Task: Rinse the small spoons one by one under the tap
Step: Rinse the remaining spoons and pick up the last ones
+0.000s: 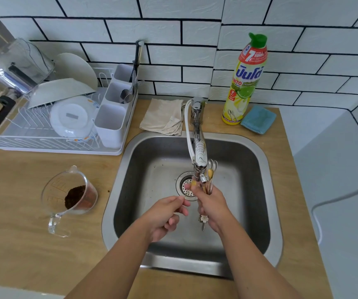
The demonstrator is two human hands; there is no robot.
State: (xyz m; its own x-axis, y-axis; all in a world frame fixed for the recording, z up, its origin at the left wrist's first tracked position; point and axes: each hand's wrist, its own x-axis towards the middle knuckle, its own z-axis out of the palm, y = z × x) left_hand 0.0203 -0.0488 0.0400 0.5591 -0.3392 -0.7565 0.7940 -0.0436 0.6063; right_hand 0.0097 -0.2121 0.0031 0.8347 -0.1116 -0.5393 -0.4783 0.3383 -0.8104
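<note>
Both hands are over the steel sink (266, 190), just below the tap's spout (202, 179). My left hand (166, 214) pinches the thin handle of one small spoon (188, 192), whose bowl sits under the spout. My right hand (211, 206) grips a bunch of small spoons (210, 169); their bowls stick up beside the tap and a flower-shaped handle end hangs below the fist. The right fingertips touch the single spoon's bowl. Water flow is too faint to tell.
A dish rack (44, 143) with plates and a cutlery holder (111, 124) stands at the left. A measuring jug (70, 197) with brown grounds sits on the wooden counter. Behind the sink lie a beige cloth (163, 116), a detergent bottle (244, 83) and a blue sponge (258, 119).
</note>
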